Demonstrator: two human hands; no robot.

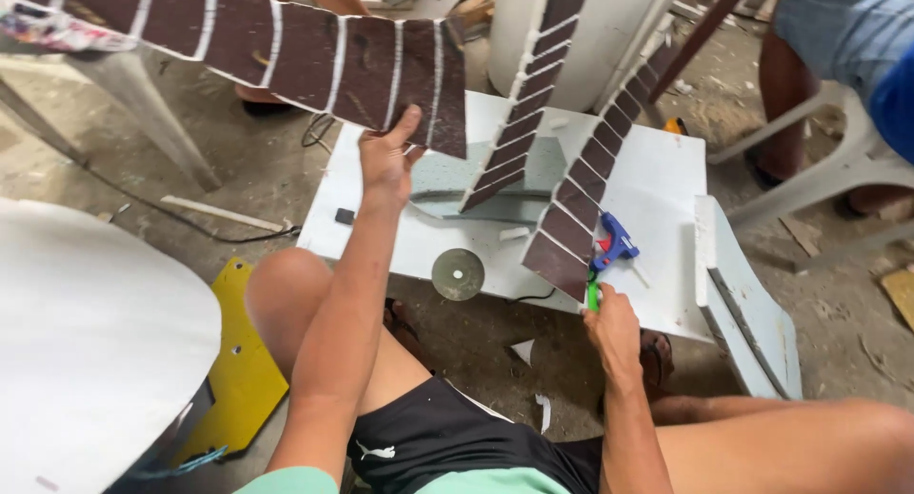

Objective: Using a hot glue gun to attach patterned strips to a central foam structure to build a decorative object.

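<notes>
Left hand: grips tiled strip end.
Right hand: closed on green cutter.
Strip: probably floppy, brittle; support underneath.

The left hand is raised and grips the lower edge of a long dark brown strip crossed by white lines, which runs up toward the top left. The right hand is closed on a small green tool, its tip touching the near end of another brown segmented strip that slants up to the right. A 3rd such strip leans between them. Under the strips lies a white board carrying a blue glue gun just beside the right hand, a round metal disc and a small black block. A yellow panel lies on the floor by the left knee. Another person's leg shows at the top right.
</notes>
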